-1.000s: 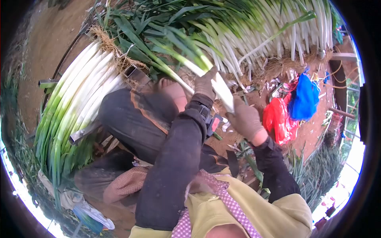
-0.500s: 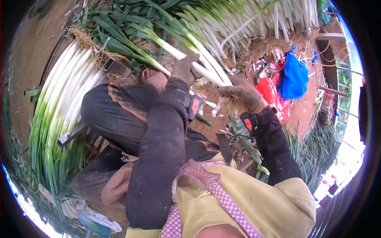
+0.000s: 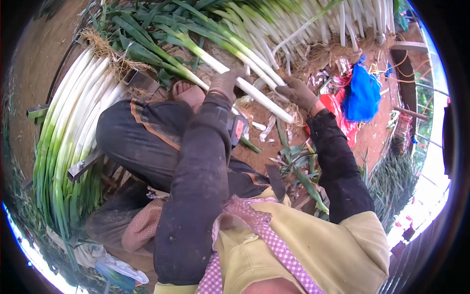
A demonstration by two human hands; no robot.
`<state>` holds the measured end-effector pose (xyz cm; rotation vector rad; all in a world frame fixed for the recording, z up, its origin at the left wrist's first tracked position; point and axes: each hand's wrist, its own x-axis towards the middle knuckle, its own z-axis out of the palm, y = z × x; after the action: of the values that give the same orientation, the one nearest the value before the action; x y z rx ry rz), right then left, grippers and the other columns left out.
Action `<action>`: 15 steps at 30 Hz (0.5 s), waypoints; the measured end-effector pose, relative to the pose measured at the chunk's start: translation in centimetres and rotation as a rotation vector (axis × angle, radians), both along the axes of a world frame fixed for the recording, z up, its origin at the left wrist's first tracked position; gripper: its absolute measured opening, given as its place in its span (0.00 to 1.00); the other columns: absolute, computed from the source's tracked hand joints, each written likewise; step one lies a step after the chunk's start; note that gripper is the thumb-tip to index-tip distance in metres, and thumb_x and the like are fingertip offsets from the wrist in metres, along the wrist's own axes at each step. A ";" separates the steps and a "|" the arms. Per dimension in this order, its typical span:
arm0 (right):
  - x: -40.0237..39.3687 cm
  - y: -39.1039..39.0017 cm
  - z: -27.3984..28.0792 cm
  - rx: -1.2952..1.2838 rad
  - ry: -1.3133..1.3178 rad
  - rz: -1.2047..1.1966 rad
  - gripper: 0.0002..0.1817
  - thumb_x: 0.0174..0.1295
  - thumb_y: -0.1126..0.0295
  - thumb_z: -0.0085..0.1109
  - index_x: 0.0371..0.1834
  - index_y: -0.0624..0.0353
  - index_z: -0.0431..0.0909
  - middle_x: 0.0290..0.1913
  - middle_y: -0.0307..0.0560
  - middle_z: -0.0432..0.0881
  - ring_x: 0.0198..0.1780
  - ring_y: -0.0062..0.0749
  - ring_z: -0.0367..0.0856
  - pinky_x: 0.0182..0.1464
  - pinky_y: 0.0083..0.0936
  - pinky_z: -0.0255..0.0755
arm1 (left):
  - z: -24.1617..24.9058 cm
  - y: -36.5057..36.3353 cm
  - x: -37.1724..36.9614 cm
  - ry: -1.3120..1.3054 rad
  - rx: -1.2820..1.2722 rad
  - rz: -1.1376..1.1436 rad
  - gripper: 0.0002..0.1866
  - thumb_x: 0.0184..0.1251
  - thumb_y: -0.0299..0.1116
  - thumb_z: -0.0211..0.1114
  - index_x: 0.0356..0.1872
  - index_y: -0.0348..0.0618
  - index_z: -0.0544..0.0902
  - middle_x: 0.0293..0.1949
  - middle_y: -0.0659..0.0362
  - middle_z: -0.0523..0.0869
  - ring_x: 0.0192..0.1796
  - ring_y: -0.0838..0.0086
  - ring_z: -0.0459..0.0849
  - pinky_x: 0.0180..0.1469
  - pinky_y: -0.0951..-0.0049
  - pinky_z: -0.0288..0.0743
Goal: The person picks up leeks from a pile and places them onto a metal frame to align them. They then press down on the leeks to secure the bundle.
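My gloved left hand [image 3: 226, 84] is closed around the white stalk of a long green onion [image 3: 259, 99]. Its leafy end points up and left, and its root end sticks out past my hand to the lower right. Beyond it, my gloved right hand [image 3: 298, 93] has its fingers at the root end of other green onions [image 3: 259, 66] lying almost parallel; their tips are partly covered by the fingers. Another green onion [image 3: 191, 73] runs beneath my left wrist, next to a bare foot [image 3: 188, 93].
A tied-looking pile of green onions [image 3: 68, 122] rests on a metal frame [image 3: 85, 164] at left. Rows of rooted green onions [image 3: 313, 29] lie at the top. Blue bag [image 3: 362, 95] and red bag [image 3: 345, 132] sit right. Peeled leaf scraps [image 3: 303, 171] litter the soil.
My right hand has moved up, from the root end of the left hand's green onion to the ends of the neighbouring ones. The left hand has barely shifted.
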<state>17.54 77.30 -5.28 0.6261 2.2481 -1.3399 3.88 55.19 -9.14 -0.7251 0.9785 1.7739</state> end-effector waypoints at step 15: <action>1.0 -8.8 3.1 0.271 -0.093 0.214 0.38 0.51 0.46 0.73 0.54 0.69 0.75 0.48 0.67 0.84 0.50 0.58 0.85 0.54 0.41 0.76 | -2.6 0.1 0.5 0.369 -0.416 -0.363 0.36 0.69 0.61 0.67 0.58 0.33 0.80 0.43 0.50 0.87 0.38 0.66 0.89 0.39 0.65 0.87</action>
<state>18.51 68.50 -2.15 0.5072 2.3626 -0.8951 4.36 55.30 -11.74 -0.4334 1.6489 1.4205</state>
